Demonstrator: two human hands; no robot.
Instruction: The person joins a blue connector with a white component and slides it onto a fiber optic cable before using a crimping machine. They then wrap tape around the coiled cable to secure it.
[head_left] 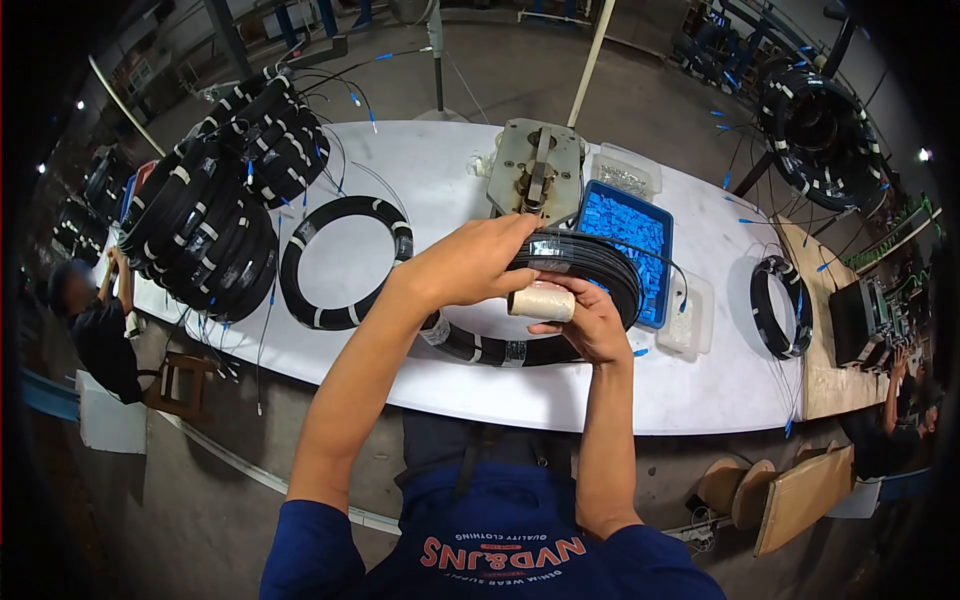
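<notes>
My left hand is closed on the near side of a black cable coil, its fingertips by a shiny wrapped patch on the strands. My right hand is wrapped round a small roll of pale stretch film, held just below the coil and close to my left fingers. From the coil a cable end with a blue tip hangs to the right. Directly behind my hands stands a metal press-like machine. Under my hands another black coil lies on the white table, partly hidden.
At right, a blue bin holds many small blue connectors, between clear trays. A coil lies left of centre, beside tall stacks of coils. Another coil lies far right. One person works at left, another at the right edge.
</notes>
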